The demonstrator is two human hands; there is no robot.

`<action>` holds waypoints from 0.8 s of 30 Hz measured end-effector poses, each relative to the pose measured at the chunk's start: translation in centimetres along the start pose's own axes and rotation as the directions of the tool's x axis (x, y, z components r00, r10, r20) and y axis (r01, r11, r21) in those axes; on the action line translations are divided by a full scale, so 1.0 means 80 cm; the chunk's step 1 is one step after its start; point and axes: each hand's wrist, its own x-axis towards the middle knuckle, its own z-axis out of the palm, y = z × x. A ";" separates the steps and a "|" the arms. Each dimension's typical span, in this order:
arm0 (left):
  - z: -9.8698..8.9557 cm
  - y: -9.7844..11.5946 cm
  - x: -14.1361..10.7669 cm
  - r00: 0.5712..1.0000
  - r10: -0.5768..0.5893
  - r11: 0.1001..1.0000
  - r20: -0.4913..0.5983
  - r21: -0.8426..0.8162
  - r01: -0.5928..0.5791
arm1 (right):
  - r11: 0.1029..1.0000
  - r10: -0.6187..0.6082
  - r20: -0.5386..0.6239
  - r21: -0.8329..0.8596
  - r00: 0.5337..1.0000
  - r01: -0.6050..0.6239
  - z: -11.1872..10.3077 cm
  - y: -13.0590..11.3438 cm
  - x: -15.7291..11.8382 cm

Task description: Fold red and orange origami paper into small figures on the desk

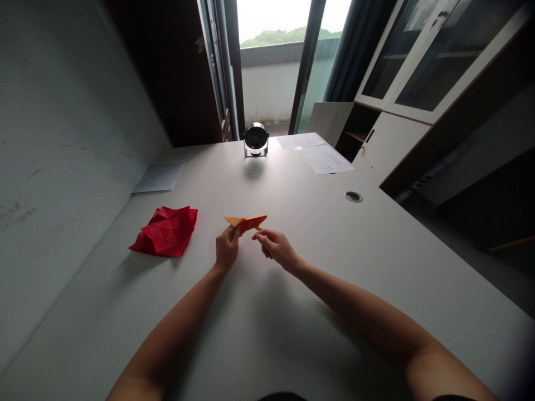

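An orange folded paper (246, 223) is held above the white table (305, 223), with pointed ends to the left and right. My left hand (227, 245) is closed on its lower left part. Just below the right end of the paper is my right hand (273, 246), its fingers curled and thumb and index finger close together, touching or nearly touching the paper's lower edge. To the left of both hands lies a creased red paper (167, 231) with folded facets.
A round black device on a stand (256, 139) is at the table's far edge. Printed sheets (326, 159) lie at the back right, and another sheet (159, 176) by the left wall. A round cable hole (353, 196) is at the right.
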 end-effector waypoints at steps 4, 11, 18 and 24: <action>0.001 -0.005 0.000 0.999 0.048 0.994 0.020 0.098 -0.050 | 0.915 -0.308 -0.072 -0.297 0.949 0.274 0.005 -0.009 -0.014; 0.000 0.000 -0.003 0.983 0.163 0.950 0.086 0.256 -0.180 | 0.326 -0.717 0.122 -0.811 0.686 0.485 -0.019 -0.009 -0.002; 0.009 -0.003 -0.003 0.984 -0.016 0.997 0.178 -0.073 0.030 | 0.227 -0.601 0.170 -0.900 0.781 0.371 -0.024 0.003 0.013; 0.014 -0.009 0.001 0.951 -0.137 0.921 0.278 -0.318 0.225 | 0.190 -0.566 0.214 -0.906 0.796 0.378 -0.029 0.012 0.019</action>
